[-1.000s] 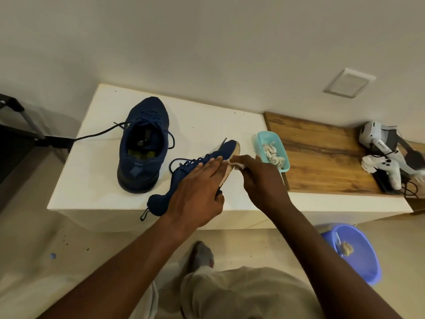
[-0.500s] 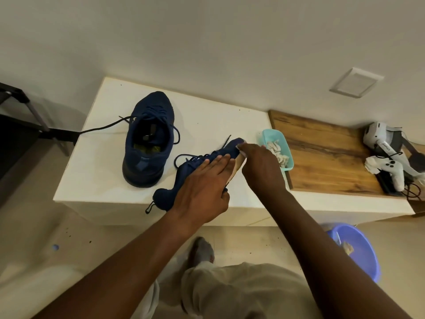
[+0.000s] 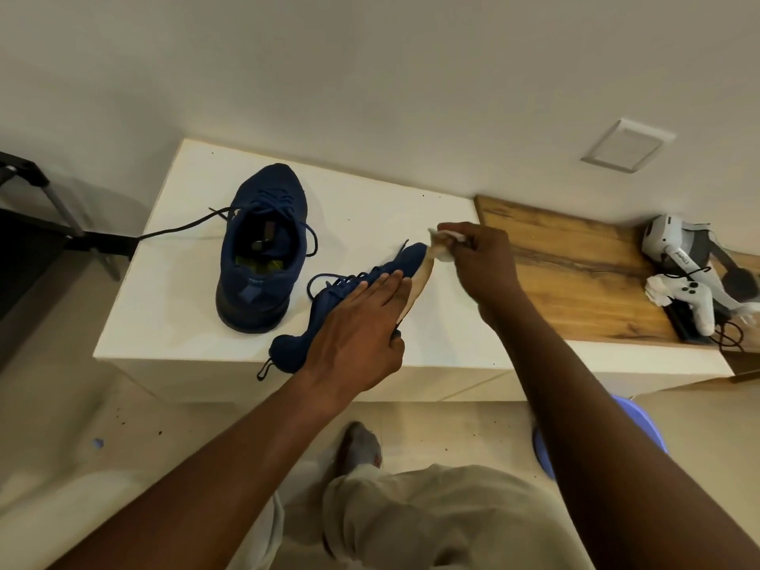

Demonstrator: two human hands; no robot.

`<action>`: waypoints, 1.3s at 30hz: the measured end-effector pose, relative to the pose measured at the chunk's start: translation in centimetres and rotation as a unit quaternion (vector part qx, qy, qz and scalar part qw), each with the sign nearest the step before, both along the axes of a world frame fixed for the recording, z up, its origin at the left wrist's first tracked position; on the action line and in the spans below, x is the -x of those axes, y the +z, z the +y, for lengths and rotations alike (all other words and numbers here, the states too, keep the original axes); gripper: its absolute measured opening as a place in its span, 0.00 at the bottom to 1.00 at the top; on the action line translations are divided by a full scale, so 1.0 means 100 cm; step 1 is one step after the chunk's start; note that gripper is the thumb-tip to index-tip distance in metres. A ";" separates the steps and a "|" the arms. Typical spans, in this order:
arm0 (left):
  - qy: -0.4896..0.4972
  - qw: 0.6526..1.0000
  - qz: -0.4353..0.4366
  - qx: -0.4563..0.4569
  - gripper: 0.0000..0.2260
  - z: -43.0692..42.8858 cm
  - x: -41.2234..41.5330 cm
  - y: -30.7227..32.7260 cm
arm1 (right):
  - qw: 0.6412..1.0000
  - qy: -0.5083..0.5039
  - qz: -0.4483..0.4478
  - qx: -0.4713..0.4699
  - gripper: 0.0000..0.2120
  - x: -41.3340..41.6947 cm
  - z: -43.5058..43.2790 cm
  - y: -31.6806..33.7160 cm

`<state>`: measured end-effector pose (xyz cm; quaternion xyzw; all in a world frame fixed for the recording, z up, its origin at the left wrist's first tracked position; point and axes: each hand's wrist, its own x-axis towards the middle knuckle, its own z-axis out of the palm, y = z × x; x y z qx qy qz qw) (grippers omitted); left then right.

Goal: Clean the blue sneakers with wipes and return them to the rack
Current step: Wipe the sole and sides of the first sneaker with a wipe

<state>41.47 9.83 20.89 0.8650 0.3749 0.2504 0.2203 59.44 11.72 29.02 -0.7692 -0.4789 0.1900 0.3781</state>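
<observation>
One blue sneaker [image 3: 263, 248] stands upright on the white cabinet top [image 3: 172, 290], opening up, toe towards the wall. A second blue sneaker [image 3: 329, 310] lies on its side near the front edge, its pale sole facing right. My left hand [image 3: 357, 335] lies over its middle, fingers straight along the upper and the thumb tucked round its near side. My right hand [image 3: 481, 261] pinches a white wipe [image 3: 442, 244] against the sole's edge at the toe. My right hand hides the teal wipe tray.
A wooden board [image 3: 575, 273] covers the right part of the top. White controllers and a headset [image 3: 691, 281] with cables sit at its right end. A purple bin [image 3: 641, 421] stands on the floor below my right arm. A black stand [image 3: 61, 224] is at the left.
My right hand has slid the wipe along the sole from near the middle up to the toe tip. The view has shifted slightly; my left hand keeps holding the sneaker.
</observation>
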 end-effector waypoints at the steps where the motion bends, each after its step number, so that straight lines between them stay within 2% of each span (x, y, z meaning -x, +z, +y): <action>1: 0.002 1.000 -0.004 0.003 0.33 0.000 0.000 0.001 | 0.999 0.016 -0.033 0.015 0.17 0.001 0.000 -0.008; 5: 0.000 1.000 -0.008 -0.002 0.33 0.000 -0.002 0.002 | 0.970 0.073 -0.231 0.003 0.18 0.015 -0.023 -0.039; 11: -0.028 0.999 0.008 -0.013 0.35 -0.003 -0.003 0.000 | 0.922 0.119 -0.367 0.024 0.26 0.027 -0.056 -0.042; 14: -0.045 0.998 0.022 -0.030 0.35 -0.007 -0.006 0.002 | 0.923 0.138 -0.357 0.050 0.24 0.029 -0.063 -0.026; 18: -0.008 1.000 -0.005 -0.006 0.33 -0.001 -0.002 0.002 | 0.980 0.081 -0.174 0.049 0.18 0.011 -0.055 0.002; 21: -0.004 1.000 -0.013 0.013 0.33 0.002 0.001 0.001 | 0.991 0.033 -0.126 0.000 0.16 -0.003 -0.033 0.001; 26: 0.015 1.000 -0.014 0.021 0.33 0.003 0.000 0.001 | 0.971 0.094 -0.213 0.056 0.20 0.003 -0.007 -0.031; 31: 0.005 1.000 -0.009 0.012 0.34 0.000 0.000 0.005 | 0.946 0.118 -0.302 0.008 0.24 0.026 -0.039 -0.045; 34: 0.001 1.000 -0.001 0.006 0.34 -0.002 -0.001 0.006 | 0.942 0.131 -0.308 0.007 0.23 0.027 -0.046 -0.041; 36: 0.004 1.000 0.008 0.001 0.34 -0.002 -0.002 0.006 | 0.939 0.144 -0.313 0.013 0.19 0.021 -0.033 -0.038; 39: 0.008 1.000 0.009 0.000 0.33 -0.003 -0.002 0.006 | 0.953 0.122 -0.268 0.070 0.18 0.004 0.006 -0.032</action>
